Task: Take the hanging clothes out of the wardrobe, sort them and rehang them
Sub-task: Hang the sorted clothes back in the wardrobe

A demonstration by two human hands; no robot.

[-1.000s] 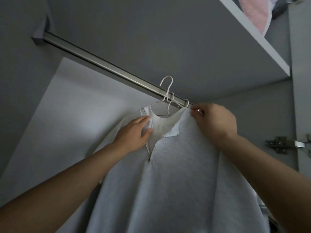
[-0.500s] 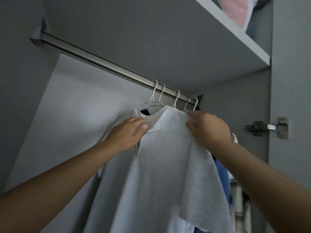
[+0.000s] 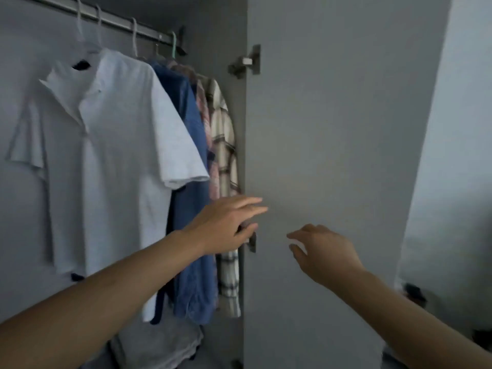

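Both hands empty: right hand [image 3: 323, 253] loosely spread before the open door [image 3: 332, 129], left hand [image 3: 226, 226] with fingers [image 3: 253, 202] straight at the door's edge. Likely reaching back for another garment; best gripped at the hanger. White polo [image 3: 111, 155], blue shirt [image 3: 191, 182], plaid shirt [image 3: 223, 145] hanging packed on the rail [image 3: 117, 21] toward its right end; free rail to the left.

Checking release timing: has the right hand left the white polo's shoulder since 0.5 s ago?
Yes. The right hand is off the white polo, now open in front of the wardrobe door, well right of the shirt and below the rail.
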